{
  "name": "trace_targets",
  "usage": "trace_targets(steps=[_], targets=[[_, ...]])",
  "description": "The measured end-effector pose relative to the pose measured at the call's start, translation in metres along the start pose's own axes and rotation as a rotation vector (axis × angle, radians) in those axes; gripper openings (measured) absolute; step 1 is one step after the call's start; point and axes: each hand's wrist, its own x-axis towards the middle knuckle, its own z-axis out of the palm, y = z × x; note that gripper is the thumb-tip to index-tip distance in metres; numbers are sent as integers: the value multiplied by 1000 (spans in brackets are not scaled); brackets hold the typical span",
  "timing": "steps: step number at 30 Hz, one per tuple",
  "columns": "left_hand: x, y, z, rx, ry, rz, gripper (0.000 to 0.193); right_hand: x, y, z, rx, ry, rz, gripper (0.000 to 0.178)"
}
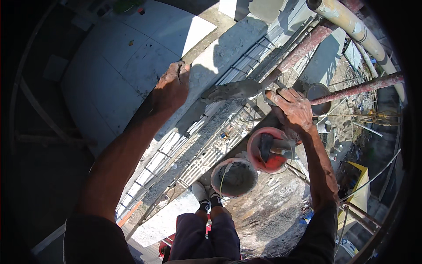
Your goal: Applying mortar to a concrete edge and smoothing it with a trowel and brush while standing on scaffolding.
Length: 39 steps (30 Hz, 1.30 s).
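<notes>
My right hand [292,108] is closed around the handle end of a trowel [233,89], and the handle itself is hidden by my fingers. Wet grey mortar covers the blade, which points left over the concrete ledge. My left hand [173,86] is held above the pale ledge [204,66], fingers pressed together; whatever is in them, if anything, does not show. Below my right hand stands a red bucket [252,152] with a dark-headed tool [265,147] in it. Beside that, near my feet, is a bucket of grey mortar [235,179].
Reddish scaffold pipes [356,90] cross at the right, beneath a thick pale pole [351,24]. Rebar [246,57] runs along the ledge. A white tiled surface [132,66] lies to the left. Far below are a dark bucket [319,94] and a yellow object [362,182].
</notes>
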Motion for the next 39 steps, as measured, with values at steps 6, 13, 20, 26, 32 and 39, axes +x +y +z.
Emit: trace_targets(steps=[6, 13, 20, 26, 32, 39], targets=[[4, -4, -7, 21, 21, 12, 38, 21, 8, -2, -27, -65, 22, 47], [5, -4, -2, -3, 9, 6, 37, 20, 10, -13, 91, -70, 93, 47], [4, 0, 1, 10, 2, 27, 38, -10, -47, 4, 486, 194, 516, 41], [5, 0, -5, 11, -21, -5, 39, 5, -151, -43, 1597, 15, 1310, 26], [6, 2, -2, -3, -25, 13, 43, 33, -201, -26, 1850, 12, 1446, 28], [6, 3, -8, 4, -65, -14, 45, 56, -242, -10, 1787, -8, 1508, 33]])
